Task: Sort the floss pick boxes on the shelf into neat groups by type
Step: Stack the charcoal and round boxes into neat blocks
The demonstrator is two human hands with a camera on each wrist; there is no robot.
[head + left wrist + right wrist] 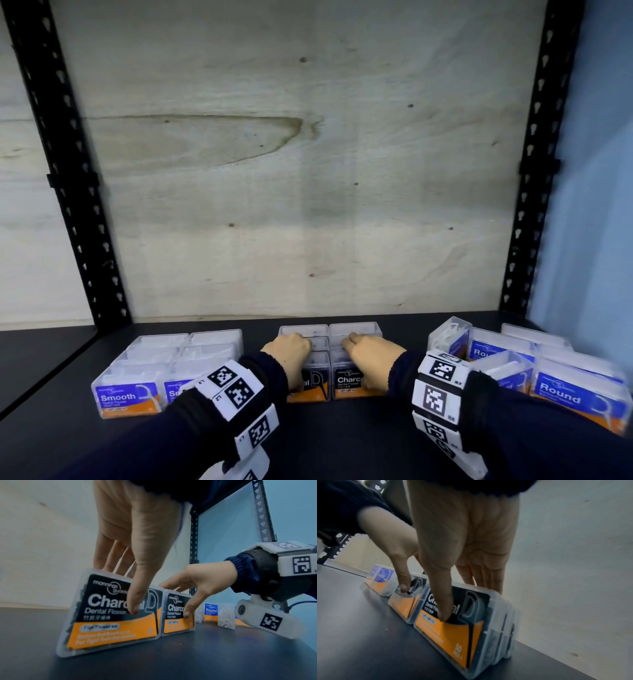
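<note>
Three groups of clear floss pick boxes stand on the dark shelf [342, 445]. Blue-orange Smooth boxes [126, 397] are at the left, black-orange Charcoal boxes [347, 385] in the middle and blue Round boxes [575, 397] at the right. The Charcoal boxes stand in two rows, side by side. My left hand [289, 353] grips the left row [102, 615], thumb on the front label and fingers over the tops. My right hand [373, 356] holds the right row [453, 635] the same way. The left front box tilts back a little.
A pale wooden back panel [308, 171] closes the shelf behind the boxes. Black slotted uprights [68, 171] stand at both sides. In the Round group one box [448, 337] leans at an angle. Bare shelf lies between the groups and in front of them.
</note>
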